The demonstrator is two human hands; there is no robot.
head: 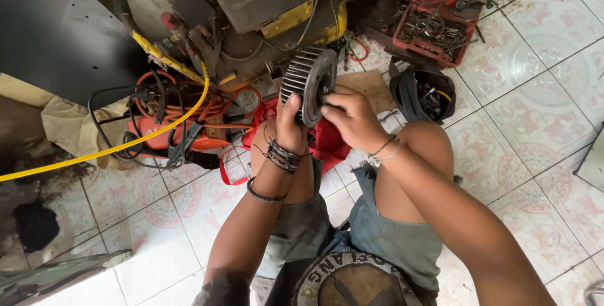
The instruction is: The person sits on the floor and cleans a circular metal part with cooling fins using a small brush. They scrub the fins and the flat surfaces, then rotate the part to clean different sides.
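Two hands — left, right — grip one finned metal wheel above one red cloth.

This is a small repair workshop set up on a patterned tiled floor. A grimy yellow machine stands opened up, and just right of it sits a red tray of loose tools and bolts. Left of the machine lie tangled cables and a yellow hose.
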